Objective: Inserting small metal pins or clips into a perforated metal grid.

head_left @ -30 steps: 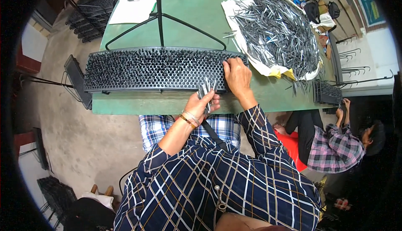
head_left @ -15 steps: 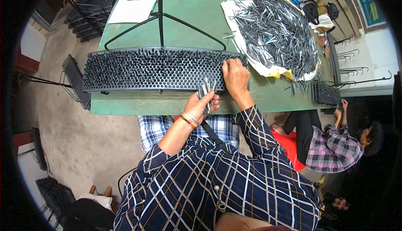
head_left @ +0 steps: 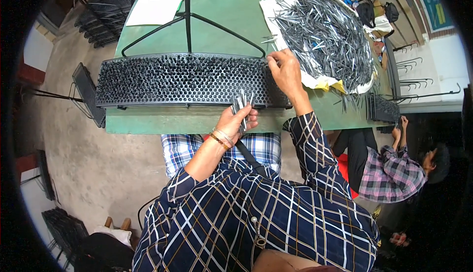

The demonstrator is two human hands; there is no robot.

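L hand [head_left: 237,121]: closed round a bunch of metal pins [head_left: 241,105], tips up, held just off the near table edge
R hand [head_left: 285,70]: fingers pinched at the right end of the black rack [head_left: 182,79]; can't tell if a pin is between them
Rack: long, full of holes, lies across the green table [head_left: 231,11], wire stand behind it
Pin pile [head_left: 325,35]: loose on white sheet, right of rack, close to R hand
Doing it well (my guess): keep each pin upright, seat it straight, bunch steady nearby
Edges: rack sits near front table edge, so little room there
Open room: bare green top behind rack; paper [head_left: 155,8] far left
Other person [head_left: 394,171]: lower right, apart
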